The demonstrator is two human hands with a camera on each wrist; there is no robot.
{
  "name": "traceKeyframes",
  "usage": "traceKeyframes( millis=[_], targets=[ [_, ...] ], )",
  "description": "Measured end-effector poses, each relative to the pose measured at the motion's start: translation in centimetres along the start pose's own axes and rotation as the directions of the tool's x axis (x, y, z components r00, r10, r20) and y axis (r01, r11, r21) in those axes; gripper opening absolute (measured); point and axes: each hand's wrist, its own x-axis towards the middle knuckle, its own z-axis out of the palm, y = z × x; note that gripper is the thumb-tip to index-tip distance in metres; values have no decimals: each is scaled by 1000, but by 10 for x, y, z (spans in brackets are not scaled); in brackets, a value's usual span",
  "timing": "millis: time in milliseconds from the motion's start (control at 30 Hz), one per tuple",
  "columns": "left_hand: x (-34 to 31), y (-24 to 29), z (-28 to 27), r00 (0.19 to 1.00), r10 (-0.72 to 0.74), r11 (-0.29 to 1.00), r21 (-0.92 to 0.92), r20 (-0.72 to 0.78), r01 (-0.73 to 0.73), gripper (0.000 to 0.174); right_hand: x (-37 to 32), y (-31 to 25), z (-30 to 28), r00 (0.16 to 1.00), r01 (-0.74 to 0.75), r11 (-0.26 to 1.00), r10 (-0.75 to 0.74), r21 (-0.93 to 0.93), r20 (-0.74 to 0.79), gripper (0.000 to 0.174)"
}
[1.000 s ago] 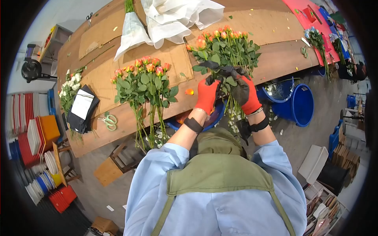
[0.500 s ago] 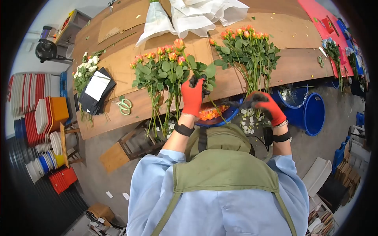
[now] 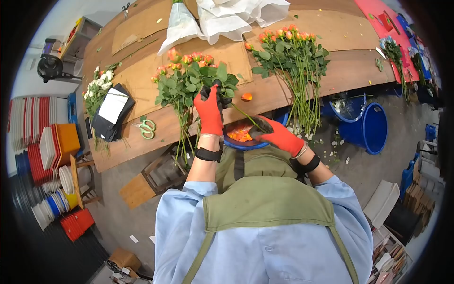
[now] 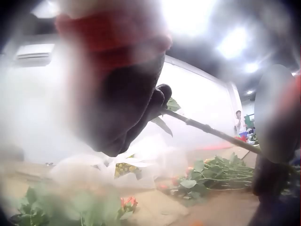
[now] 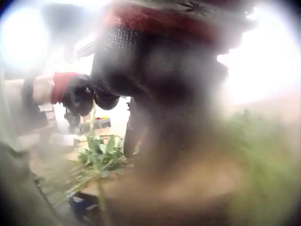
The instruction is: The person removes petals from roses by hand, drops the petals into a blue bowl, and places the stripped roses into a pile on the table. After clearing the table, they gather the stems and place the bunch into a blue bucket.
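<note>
A single orange rose is held in my left hand [image 3: 210,112], in a red glove with dark fingers. Its stem [image 3: 243,113] slants down to the right, where my right hand [image 3: 280,136], gloved alike, pinches the lower part. In the left wrist view the bare stem [image 4: 211,132] runs from one hand to the other. The held rose's leaves overlap a bunch of orange roses [image 3: 182,90] lying on the table's front edge. Another bunch [image 3: 297,57] lies farther right, its stems jutting over the edge.
Below my hands stands a blue bucket [image 3: 243,146] holding orange petals. Green scissors [image 3: 147,128], black sheets [image 3: 113,120] and white roses [image 3: 100,84] lie to the left. White wrapping [image 3: 227,21] spreads at the back. Another blue bucket [image 3: 375,128] stands right, beneath the table edge.
Both hands worked together at the right bunch, then moved left. The left hand carries a rose over to the left bunch; the right hand has come in and taken its lower stem.
</note>
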Motion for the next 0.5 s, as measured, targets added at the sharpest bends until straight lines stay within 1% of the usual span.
traceKeyframes(
  millis=[33,67,100,133,167,200,233,267,300,333,367,400,433,467,500],
  targets=[
    [3,-4,1,1000,23,1000,-22,5,-23,8,-1,-2,1,1000,-24,990,24,137,1,43],
    [5,-7,-1,999,-16,1000,-26,47,17,13,0,-5,-3,996,-32,997,37,66,-81,42],
    [2,-5,3,998,-18,999,-34,59,20,13,-1,-1,-11,995,-30,998,36,59,-94,42],
    [-3,0,7,989,17,999,31,146,-21,17,-1,8,-21,979,75,994,-59,74,-197,43],
    [-8,4,9,971,48,993,92,233,-71,22,-2,15,-32,943,182,980,-152,77,-295,43],
    [-6,-11,-5,972,-5,986,164,234,-35,34,-6,1,-39,936,142,987,-110,73,-335,43],
    [4,-34,-28,971,-4,987,160,240,-35,34,-7,12,-50,897,174,982,-127,73,-424,42],
    [16,-61,-54,964,36,902,407,265,-146,36,-7,22,-64,850,205,976,-141,73,-507,41],
    [20,-74,-70,952,67,744,622,297,-246,37,-7,24,-76,781,141,989,-89,36,-618,41],
    [11,-71,-77,975,39,585,786,220,-201,51,-7,26,-91,695,70,997,-40,13,-718,41],
    [2,-70,-82,976,35,580,790,217,-196,51,1,51,-122,645,3,967,-196,-255,-738,46],
    [-7,-71,-85,957,96,430,855,275,-289,50,0,34,-130,628,-205,849,-268,-488,-730,51],
    [-12,-71,-86,928,147,264,891,342,-370,48,1,22,-135,645,-365,707,-277,-606,-712,57],
    [-16,-72,-85,937,100,239,906,334,-348,49,8,21,-139,589,-520,514,-363,-682,-722,58],
    [-19,-73,-83,939,101,236,909,328,-343,49,14,19,-140,544,-656,294,-453,-695,-706,60]
  ],
)
